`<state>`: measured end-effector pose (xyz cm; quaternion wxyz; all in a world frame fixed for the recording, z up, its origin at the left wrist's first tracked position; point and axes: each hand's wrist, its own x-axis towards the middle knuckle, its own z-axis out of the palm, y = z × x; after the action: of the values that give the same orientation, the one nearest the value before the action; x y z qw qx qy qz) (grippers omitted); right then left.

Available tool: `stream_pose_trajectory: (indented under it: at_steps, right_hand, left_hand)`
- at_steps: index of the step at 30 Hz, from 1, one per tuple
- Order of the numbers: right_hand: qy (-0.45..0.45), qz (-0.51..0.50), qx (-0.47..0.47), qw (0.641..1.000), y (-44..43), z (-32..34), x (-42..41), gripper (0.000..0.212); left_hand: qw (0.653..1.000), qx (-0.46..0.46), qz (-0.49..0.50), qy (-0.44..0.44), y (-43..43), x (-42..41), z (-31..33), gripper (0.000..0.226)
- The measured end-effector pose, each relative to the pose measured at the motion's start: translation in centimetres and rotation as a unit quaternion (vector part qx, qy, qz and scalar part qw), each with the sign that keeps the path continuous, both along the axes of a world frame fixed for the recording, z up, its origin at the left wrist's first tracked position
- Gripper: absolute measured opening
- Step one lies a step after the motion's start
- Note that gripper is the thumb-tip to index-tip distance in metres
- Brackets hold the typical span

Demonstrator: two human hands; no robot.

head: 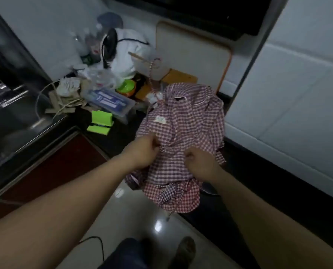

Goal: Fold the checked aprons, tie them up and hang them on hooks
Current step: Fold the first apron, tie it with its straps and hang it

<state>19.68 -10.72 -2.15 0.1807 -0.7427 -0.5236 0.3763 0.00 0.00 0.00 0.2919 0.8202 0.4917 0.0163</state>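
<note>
On the left hand (147, 150) the fingers are curled in and pinch a bunch of cloth at the near-left edge of the checked apron (189, 121). The right hand (199, 162) is closed fist-like on another fold just beside it; blur hides exactly how much cloth it holds.

The apron lies crumpled, not yet folded, heaped on the dark countertop (111, 140). Its near part spills over the counter edge and hangs above the tiled floor (134, 220). From the apron's far side a tie strap (151, 74) rises toward the clutter beyond: a green bowl (125, 85), a clear plastic box (111, 102) to the apron's far left, and a cutting board (192, 53) leaning behind it.

Two risks stand out. A pull toward the person could tip the overhanging heap off the edge onto the floor. The strap may also be caught in that clutter, so lifting the apron could drag things over. With the layers so bunched, a fold started here would likely come out crooked.
</note>
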Motion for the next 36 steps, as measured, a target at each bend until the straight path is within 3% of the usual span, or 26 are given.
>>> stream_pose_trajectory:
  at_steps: [3,5,9,11,13,16,20,22,24,26,28,30,32,34,36]
  right_hand:
    - [0.043,-0.016,-0.05,0.998,1.2,-1.0,-1.8,0.026]
    - [0.068,-0.018,-0.058,0.996,2.2,-0.8,-3.4,0.033]
    - [0.225,-0.151,-0.061,0.961,4.6,0.5,-5.3,0.036]
    - [0.326,-0.27,-0.083,0.902,6.0,2.0,-5.4,0.038]
    - [0.406,-0.327,-0.074,0.85,7.7,4.4,-5.1,0.045]
    - [0.44,-0.313,-0.02,0.841,9.7,8.9,-3.5,0.054]
    - [0.349,-0.315,0.1,0.877,10.6,13.5,-1.1,0.027]
    - [0.255,-0.356,0.126,0.89,9.8,15.1,0.4,0.023]
    - [0.217,-0.364,0.13,0.896,8.4,16.6,1.5,0.032]
    - [0.194,-0.334,0.122,0.914,7.1,18.1,2.6,0.037]
    - [0.176,-0.282,0.111,0.936,6.0,19.7,3.2,0.033]
    - [0.143,-0.207,0.117,0.961,4.2,22.1,3.8,0.022]
    - [0.077,-0.144,0.125,0.979,2.5,24.1,4.7,0.015]
    - [-0.061,-0.126,0.14,0.98,0.7,25.6,6.4,0.012]
    - [-0.202,-0.141,0.16,0.956,-1.1,26.8,8.4,0.014]
  left_hand:
    - [0.996,-0.042,0.001,0.08,1.0,-1.2,-1.9,0.042]
    - [0.995,-0.068,-0.026,0.075,1.2,-1.4,-2.8,0.046]
    - [0.987,-0.098,-0.093,-0.091,2.3,-0.4,-2.1,0.01]
    - [0.973,-0.109,-0.109,-0.175,3.1,0.7,-0.1,0.018]
    - [0.961,-0.115,-0.101,-0.23,4.5,1.6,2.4,0.021]
    - [0.936,-0.173,-0.083,-0.294,7.0,2.9,6.2,0.021]
    - [0.873,-0.301,-0.067,-0.377,8.9,4.8,10.5,0.028]
    - [0.888,-0.248,-0.059,-0.382,10.2,5.6,10.9,0.024]
    - [0.914,-0.159,-0.107,-0.358,11.3,6.1,10.8,0.027]
    - [0.926,-0.104,-0.198,-0.305,10.7,6.6,11.3,0.06]
    - [0.921,-0.077,-0.268,-0.272,9.2,7.8,12.3,0.078]
    - [0.914,-0.048,-0.297,-0.274,7.3,9.7,13.7,0.061]
    - [0.917,0.017,-0.277,-0.288,6.1,11.4,15.0,0.027]
    - [0.922,0.065,-0.251,-0.288,5.5,12.4,16.4,0.01]
    - [0.931,0.117,-0.243,-0.246,5.1,13.0,17.6,0.008]
